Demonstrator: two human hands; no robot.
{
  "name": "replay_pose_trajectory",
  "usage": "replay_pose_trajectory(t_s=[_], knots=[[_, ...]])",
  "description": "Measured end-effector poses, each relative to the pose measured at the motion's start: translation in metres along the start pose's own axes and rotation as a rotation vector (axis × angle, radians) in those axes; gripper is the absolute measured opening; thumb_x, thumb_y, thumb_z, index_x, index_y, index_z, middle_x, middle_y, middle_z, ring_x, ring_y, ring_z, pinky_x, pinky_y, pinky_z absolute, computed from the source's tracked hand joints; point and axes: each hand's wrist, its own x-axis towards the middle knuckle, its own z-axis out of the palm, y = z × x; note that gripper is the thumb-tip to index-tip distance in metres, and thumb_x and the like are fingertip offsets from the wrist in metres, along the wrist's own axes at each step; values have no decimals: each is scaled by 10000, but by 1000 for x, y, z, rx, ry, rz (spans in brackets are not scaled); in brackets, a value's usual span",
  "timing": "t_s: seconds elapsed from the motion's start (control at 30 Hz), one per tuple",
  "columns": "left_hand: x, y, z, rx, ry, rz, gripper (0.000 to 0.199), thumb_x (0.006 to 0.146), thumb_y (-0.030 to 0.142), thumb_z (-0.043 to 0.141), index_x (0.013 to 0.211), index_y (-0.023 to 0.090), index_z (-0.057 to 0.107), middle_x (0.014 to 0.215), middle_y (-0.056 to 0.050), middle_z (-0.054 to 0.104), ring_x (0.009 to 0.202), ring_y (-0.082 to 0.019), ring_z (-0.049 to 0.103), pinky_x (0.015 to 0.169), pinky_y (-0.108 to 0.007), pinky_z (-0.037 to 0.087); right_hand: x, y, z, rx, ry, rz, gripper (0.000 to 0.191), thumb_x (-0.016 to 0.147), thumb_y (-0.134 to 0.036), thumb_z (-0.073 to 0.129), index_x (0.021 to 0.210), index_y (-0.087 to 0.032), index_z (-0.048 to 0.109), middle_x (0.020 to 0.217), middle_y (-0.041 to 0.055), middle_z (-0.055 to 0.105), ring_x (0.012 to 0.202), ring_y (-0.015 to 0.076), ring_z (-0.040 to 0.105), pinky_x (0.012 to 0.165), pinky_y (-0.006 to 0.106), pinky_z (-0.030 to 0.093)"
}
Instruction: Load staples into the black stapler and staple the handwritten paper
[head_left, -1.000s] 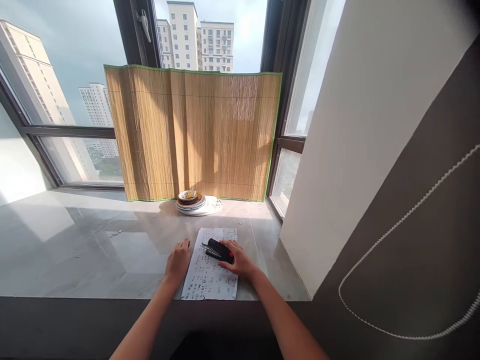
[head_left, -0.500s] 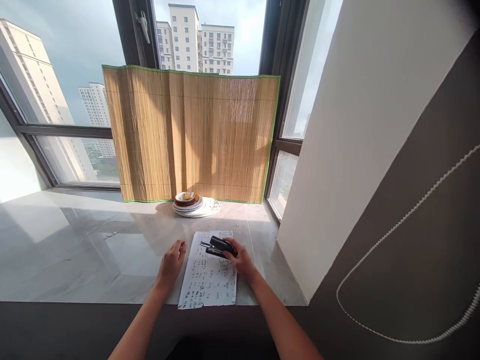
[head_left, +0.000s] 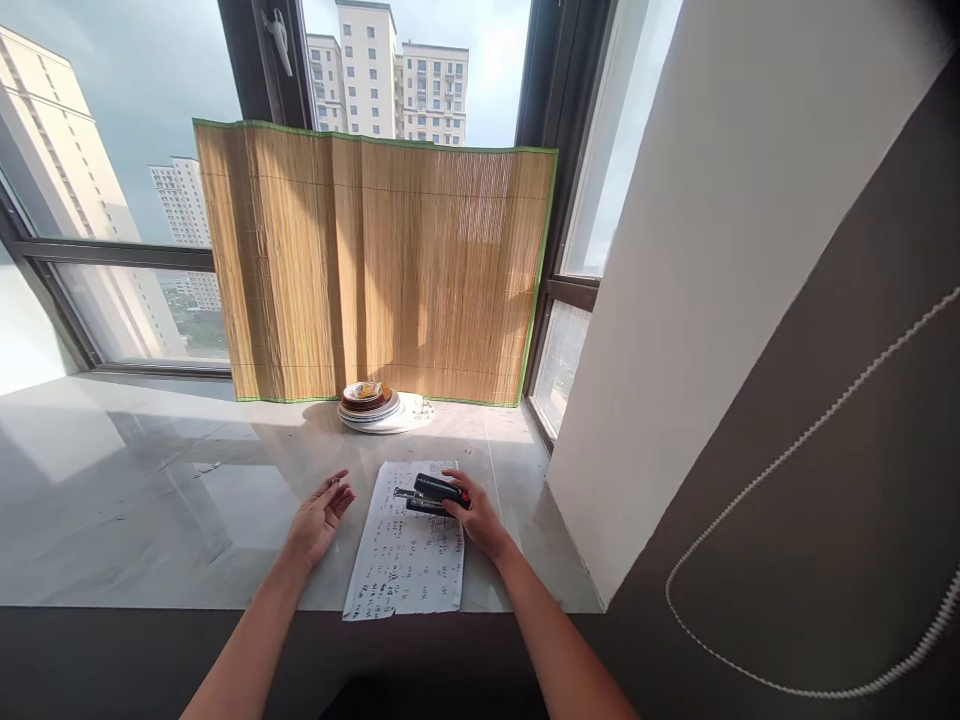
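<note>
My right hand [head_left: 480, 515] grips a black stapler [head_left: 441, 487] above the sheet of paper. The stapler's top is lifted from its base, and a metal part sticks out at its left end. Handwritten marks cover the white paper [head_left: 397, 560], whose lower end reaches the front edge of the ledge. To the left of the paper, my left hand [head_left: 319, 520] is turned partly palm up. Its thumb and index finger come together at what looks like a tiny thing, too small to name, while the other fingers are loosely spread.
A stack of plates [head_left: 367, 405] sits on a white oval platter [head_left: 416, 410] at the back of the pale stone ledge [head_left: 187, 520]. Behind it a bamboo mat [head_left: 390, 270] leans against the window. A beaded cord [head_left: 739, 500] hangs at the right by the wall.
My left hand has moved left, away from the paper, and its palm has turned upward. My right hand keeps the stapler over the paper. The whole view has shifted slightly.
</note>
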Motion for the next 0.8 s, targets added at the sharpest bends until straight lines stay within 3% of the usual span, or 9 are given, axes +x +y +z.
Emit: replay_pose_trajectory(t_s=[0.2, 0.43, 0.6, 0.73, 0.8], knots=[[-9, -5, 0, 84, -90, 45, 325, 800, 127, 642, 1114, 119, 722, 809, -12, 631, 656, -98, 609, 612, -208, 602, -2, 9, 3, -45, -39, -5, 442, 873, -292, 683, 1313, -287, 641, 1154, 42, 708, 1033, 234, 664, 978, 398, 520], [-17, -16, 10, 443, -163, 276, 452, 864, 539, 687, 1109, 160, 682, 771, 18, 579, 636, -140, 573, 603, -299, 575, -4, 8, 3, -99, -55, -10, 480, 827, -234, 696, 1303, -286, 657, 1132, 43, 705, 1045, 241, 664, 995, 416, 515], [-21, -16, 14, 703, -224, 500, 413, 934, 514, 607, 1174, 179, 639, 845, -26, 674, 730, -176, 656, 676, -305, 546, -3, 6, 3, -70, -60, -31, 459, 827, -211, 681, 1282, -276, 674, 1185, 51, 711, 1109, 251, 655, 1025, 425, 500], [-28, -16, 21, 822, -300, 532, 338, 969, 497, 549, 1094, 190, 612, 843, -40, 713, 710, -191, 674, 638, -304, 528, -3, 6, 3, -61, -69, -22, 425, 833, -230, 677, 1257, -260, 695, 1189, 62, 715, 1120, 262, 651, 1013, 434, 507], [-30, -19, 27, 933, -336, 549, 315, 985, 488, 525, 1064, 202, 630, 922, -59, 748, 780, -210, 703, 700, -327, 552, -2, 7, 3, -51, -67, -23, 428, 838, -234, 676, 1264, -259, 694, 1193, 65, 715, 1117, 260, 653, 1012, 433, 509]])
